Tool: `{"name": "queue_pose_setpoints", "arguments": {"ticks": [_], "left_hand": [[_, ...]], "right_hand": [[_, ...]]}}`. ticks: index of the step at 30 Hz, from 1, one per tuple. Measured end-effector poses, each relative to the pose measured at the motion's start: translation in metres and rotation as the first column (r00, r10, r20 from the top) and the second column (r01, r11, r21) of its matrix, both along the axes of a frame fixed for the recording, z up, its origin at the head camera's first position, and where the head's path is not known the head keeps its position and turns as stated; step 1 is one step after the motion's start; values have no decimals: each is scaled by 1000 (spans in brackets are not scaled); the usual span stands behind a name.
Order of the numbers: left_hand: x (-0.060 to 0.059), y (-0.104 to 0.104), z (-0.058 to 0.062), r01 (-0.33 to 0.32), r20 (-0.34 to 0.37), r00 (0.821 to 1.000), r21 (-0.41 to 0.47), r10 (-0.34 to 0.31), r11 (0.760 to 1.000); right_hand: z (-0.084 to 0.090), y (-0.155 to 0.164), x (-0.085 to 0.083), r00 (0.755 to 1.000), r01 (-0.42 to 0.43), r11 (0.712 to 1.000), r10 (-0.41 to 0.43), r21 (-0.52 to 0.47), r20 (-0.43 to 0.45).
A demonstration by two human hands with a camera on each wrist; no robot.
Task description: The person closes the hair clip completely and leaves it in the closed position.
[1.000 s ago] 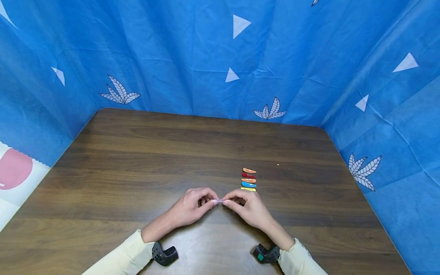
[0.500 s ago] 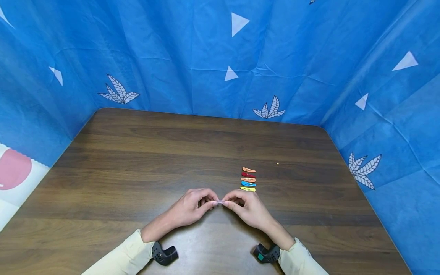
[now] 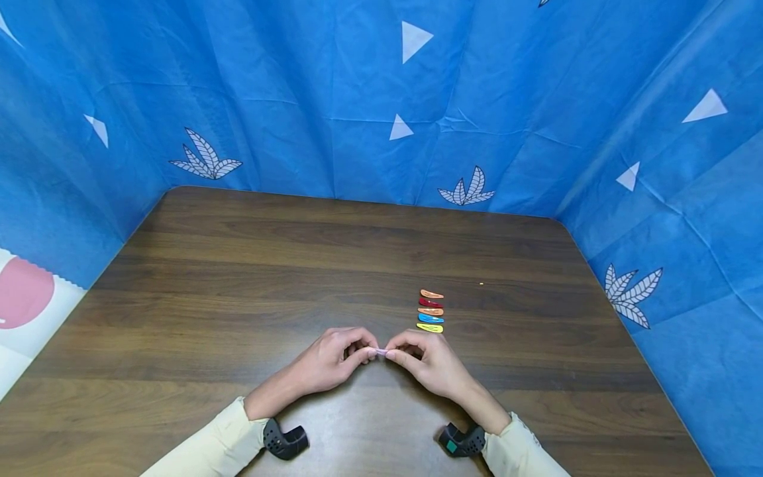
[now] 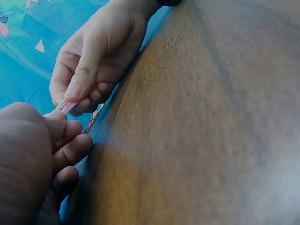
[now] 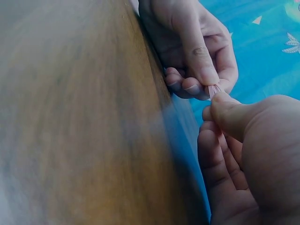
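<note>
A pale pink hair clip (image 3: 381,352) spans the small gap between the two hands, just above the table. My left hand (image 3: 330,361) pinches one end of it between thumb and forefinger. At the other end, the thumb and forefinger of my right hand (image 3: 432,363) pinch it too. Both wrist views show the clip's slotted middle, in the left one as a pink strip (image 4: 68,106); its ends are hidden under the fingertips. Beyond the right hand lies a column of snap hair clips: yellow (image 3: 430,328), blue (image 3: 431,318), orange (image 3: 430,311), dark red (image 3: 430,303) and another orange (image 3: 432,293).
The brown wooden table (image 3: 268,265) has a tiny light-coloured speck (image 3: 481,283) right of the clip column. A blue patterned curtain (image 3: 298,99) hangs along its back and sides. Black wrist cameras sit below both forearms.
Both hands stay in nearly the same place, still pinching the pink hair clip, which appears slightly turned. The view has shifted a little, and the yellow clip shows more fully.
</note>
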State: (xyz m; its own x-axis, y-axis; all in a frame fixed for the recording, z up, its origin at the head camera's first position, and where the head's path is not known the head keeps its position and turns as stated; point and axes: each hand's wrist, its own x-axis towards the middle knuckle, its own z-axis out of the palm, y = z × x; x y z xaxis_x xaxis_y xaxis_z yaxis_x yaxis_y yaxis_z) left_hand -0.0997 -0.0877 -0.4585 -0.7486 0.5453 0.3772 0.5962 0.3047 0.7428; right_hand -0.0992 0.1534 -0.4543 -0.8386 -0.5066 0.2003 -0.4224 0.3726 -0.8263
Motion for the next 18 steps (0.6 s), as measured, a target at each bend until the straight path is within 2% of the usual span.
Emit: {"name": "queue_pose_setpoints", "arguments": {"ticks": [10, 18], "left_hand": [[1, 1, 1, -18, 21, 1000, 8, 18, 1000], [1, 1, 3, -28, 32, 999, 6, 27, 1000]], "right_hand": [[1, -1, 1, 1000, 9, 1000, -8, -20, 22], [0, -1, 2, 1000, -15, 998, 16, -66, 18]]}}
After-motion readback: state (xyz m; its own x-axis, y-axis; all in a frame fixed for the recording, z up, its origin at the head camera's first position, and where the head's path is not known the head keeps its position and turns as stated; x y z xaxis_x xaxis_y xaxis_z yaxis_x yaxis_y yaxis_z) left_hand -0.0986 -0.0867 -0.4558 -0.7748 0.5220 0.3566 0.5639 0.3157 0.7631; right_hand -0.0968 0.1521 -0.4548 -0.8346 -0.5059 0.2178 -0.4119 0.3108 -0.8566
